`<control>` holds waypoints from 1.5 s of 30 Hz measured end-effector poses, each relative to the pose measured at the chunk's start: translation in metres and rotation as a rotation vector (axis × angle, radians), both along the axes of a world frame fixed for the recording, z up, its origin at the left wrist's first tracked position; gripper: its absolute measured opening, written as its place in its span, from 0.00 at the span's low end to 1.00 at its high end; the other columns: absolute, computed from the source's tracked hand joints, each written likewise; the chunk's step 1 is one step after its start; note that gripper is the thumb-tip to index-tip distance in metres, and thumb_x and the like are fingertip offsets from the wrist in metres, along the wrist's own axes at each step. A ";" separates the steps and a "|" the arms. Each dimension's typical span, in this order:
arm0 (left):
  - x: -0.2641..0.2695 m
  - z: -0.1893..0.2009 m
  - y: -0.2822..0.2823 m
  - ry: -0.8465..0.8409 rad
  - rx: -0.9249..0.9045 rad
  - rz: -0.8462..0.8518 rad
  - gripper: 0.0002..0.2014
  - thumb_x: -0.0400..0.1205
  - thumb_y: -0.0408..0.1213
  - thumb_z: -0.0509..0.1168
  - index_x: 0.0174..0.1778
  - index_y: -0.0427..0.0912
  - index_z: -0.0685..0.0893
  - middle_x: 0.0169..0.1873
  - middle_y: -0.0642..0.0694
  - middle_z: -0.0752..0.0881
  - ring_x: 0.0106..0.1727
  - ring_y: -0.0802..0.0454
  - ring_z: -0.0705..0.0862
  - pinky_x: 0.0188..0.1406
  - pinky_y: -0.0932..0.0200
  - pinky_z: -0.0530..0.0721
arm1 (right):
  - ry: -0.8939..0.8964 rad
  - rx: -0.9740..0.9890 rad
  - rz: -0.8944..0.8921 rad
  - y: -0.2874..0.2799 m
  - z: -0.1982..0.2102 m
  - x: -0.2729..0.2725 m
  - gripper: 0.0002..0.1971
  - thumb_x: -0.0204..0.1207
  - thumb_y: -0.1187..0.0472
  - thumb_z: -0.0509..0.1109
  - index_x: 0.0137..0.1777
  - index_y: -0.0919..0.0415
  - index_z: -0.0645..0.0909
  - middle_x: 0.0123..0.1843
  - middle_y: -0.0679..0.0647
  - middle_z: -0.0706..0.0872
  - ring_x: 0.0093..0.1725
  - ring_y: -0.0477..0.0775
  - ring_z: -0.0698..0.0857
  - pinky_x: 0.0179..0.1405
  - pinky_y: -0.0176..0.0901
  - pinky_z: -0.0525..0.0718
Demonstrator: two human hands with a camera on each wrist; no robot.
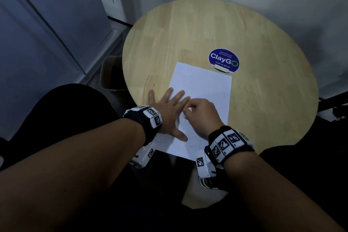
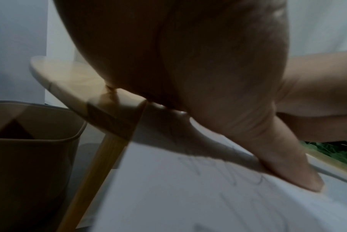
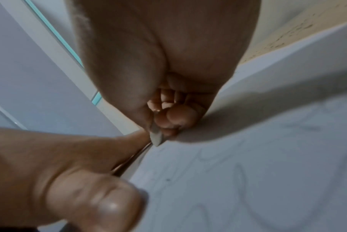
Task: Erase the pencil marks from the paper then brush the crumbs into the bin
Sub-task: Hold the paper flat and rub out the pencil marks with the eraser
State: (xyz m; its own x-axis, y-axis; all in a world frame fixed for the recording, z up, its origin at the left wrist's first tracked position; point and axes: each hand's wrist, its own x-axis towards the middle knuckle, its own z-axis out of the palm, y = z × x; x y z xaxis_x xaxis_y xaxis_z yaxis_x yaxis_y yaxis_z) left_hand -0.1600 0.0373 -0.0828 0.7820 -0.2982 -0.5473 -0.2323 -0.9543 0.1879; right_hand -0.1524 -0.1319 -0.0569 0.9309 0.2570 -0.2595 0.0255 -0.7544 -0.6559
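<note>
Paper [image 1: 205, 88] is laid on the round wooden worktop [image 1: 263, 47], just beside a blue sticker [image 1: 223, 60]. It is pinned by the left hand [image 1: 167, 111], spread flat with straight fingers. A small white eraser [image 1: 189, 109] is pinched in the curled right hand [image 1: 202, 115] against the sheet. Faint pencil marks [image 2: 234, 175] are seen near the thumb. A brown bin [image 1: 111, 73] is stood beside the worktop.

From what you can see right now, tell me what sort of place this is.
Probably an office pantry or break corner. The round wooden table carries a blue sticker reading "ClayGo, clean as you go" and mentioning pantries; a beige bin stands beside the table, near plain white walls and a glass partition.
</note>
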 end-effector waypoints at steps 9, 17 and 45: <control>0.000 0.002 0.000 -0.003 0.006 -0.006 0.73 0.61 0.88 0.65 0.90 0.61 0.27 0.90 0.59 0.26 0.90 0.44 0.24 0.76 0.07 0.36 | -0.040 -0.006 -0.037 0.003 -0.004 0.000 0.10 0.83 0.61 0.72 0.40 0.51 0.89 0.36 0.50 0.90 0.39 0.51 0.88 0.40 0.46 0.83; 0.000 0.002 -0.001 -0.002 0.009 -0.009 0.73 0.62 0.88 0.65 0.90 0.61 0.27 0.89 0.59 0.25 0.89 0.45 0.23 0.76 0.08 0.35 | -0.053 0.019 -0.054 0.002 -0.004 0.001 0.10 0.82 0.62 0.72 0.40 0.52 0.88 0.36 0.50 0.90 0.41 0.52 0.88 0.43 0.47 0.85; 0.003 0.016 0.021 0.053 0.115 0.017 0.75 0.64 0.77 0.78 0.90 0.62 0.27 0.89 0.60 0.27 0.91 0.46 0.28 0.83 0.16 0.44 | 0.097 0.918 -1.080 -0.057 -0.007 0.026 0.09 0.93 0.67 0.59 0.52 0.63 0.80 0.53 0.71 0.92 0.41 0.60 0.93 0.41 0.50 0.93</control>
State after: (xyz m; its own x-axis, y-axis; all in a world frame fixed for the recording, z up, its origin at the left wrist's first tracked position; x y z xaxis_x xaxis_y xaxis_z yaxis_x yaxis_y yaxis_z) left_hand -0.1570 0.0582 -0.0663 0.7559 -0.2177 -0.6174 -0.2083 -0.9741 0.0884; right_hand -0.1266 -0.1890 -0.0637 0.7637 -0.4480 -0.4649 -0.3527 0.3136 -0.8816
